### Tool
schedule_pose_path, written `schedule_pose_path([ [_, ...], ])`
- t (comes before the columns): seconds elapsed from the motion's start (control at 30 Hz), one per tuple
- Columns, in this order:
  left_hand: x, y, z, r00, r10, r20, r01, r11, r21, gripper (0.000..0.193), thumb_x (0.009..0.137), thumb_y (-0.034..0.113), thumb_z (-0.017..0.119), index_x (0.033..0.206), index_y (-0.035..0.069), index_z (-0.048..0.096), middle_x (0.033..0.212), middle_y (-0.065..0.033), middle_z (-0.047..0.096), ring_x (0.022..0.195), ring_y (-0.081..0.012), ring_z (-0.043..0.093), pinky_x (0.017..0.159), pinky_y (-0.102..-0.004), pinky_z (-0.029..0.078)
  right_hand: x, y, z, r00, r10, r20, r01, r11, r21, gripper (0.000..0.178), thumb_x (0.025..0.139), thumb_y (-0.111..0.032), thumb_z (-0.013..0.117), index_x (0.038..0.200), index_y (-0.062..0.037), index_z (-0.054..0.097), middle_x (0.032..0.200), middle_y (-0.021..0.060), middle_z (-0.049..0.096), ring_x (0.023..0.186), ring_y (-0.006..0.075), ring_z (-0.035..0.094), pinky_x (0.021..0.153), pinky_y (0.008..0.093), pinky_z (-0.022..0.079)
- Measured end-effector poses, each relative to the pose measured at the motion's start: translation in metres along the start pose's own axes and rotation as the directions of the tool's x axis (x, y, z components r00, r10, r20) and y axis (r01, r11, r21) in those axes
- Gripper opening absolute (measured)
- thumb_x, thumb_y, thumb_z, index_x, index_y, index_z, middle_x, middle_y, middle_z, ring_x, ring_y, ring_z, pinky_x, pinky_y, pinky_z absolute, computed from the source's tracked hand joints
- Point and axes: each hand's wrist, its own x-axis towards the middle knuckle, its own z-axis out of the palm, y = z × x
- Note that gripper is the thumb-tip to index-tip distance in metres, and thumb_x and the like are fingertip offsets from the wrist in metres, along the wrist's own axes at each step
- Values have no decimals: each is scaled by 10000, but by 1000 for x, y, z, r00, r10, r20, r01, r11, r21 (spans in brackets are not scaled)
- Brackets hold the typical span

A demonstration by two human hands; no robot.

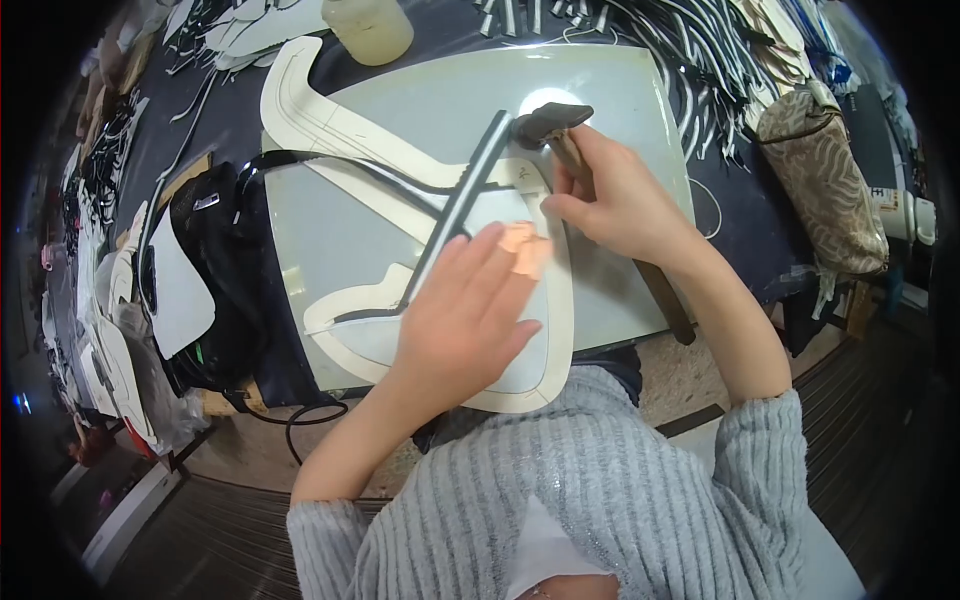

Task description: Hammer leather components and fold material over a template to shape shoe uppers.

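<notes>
My right hand (625, 205) is closed round the wooden handle of a hammer (556, 122), its dark metal head over the board beside a strip's upper end. My left hand (465, 320) lies flat with fingers stretched out over the cut piece, an orange-tan wrap on a fingertip. From under that hand a dark strip with a pale stripe (480, 170) runs up toward the hammer head. The large cream-edged piece (557, 340) has a light inner panel and a black band (370, 172) along its upper edge. My left palm hides part of the piece and strip.
A pale board (630, 290) lies under the work. A jar of yellowish liquid (370, 30) stands behind it. Several striped strips (710, 60) heap at the far right, near a patterned pouch (822, 180). At the left are a black bag (205, 250) and white cut pieces (105, 350).
</notes>
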Motion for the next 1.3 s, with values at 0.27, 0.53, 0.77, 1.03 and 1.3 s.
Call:
schedule_pose_path([
  [0.27, -2, -3, 11, 991, -35, 133, 25, 996, 80, 622, 829, 302, 717, 1305, -53, 531, 1300, -213, 585, 1293, -376, 509, 1066, -513, 408, 0, -3, 0, 1000, 16, 13, -16, 1000, -14, 229, 767, 0, 673, 876, 37, 475, 734, 180, 626, 709, 358, 645, 655, 410, 497],
  [0.53, -9, -12, 3, 973, 30, 228, -23, 999, -34, 608, 855, 283, 710, 1329, -47, 521, 1298, -207, 591, 1290, -383, 512, 1083, -490, 400, 0, 6, 5, 999, -41, -26, 40, 999, -38, 238, 756, -30, 687, 877, 24, 489, 747, 192, 627, 726, 389, 637, 659, 430, 493],
  [0.77, -26, -22, -4, 994, -104, 19, 105, 951, -292, 690, 791, 73, 736, 1412, 7, 443, 1426, -199, 495, 1324, -369, 477, 1070, -432, 421, 4, 8, 5, 997, -75, -37, 70, 992, -106, 225, 749, -108, 698, 865, 16, 550, 800, 201, 651, 785, 382, 659, 709, 436, 511],
  [1.03, -40, 11, 5, 984, -105, 142, 115, 991, -62, 748, 771, 91, 762, 1417, -20, 403, 1409, -207, 507, 1320, -387, 475, 1104, -491, 377, 1, -1, 9, 992, -45, -120, 19, 978, -208, 212, 751, -65, 640, 893, 44, 527, 799, 251, 609, 783, 411, 618, 712, 450, 487],
  [1.3, -51, 0, -7, 961, 53, 270, -42, 998, -45, 739, 790, 197, 780, 1403, -37, 441, 1388, -205, 533, 1348, -403, 451, 1131, -509, 349, 3, 7, 14, 986, -84, -143, 49, 971, -235, 235, 738, -84, 660, 883, 40, 522, 805, 252, 602, 792, 419, 615, 721, 459, 486],
])
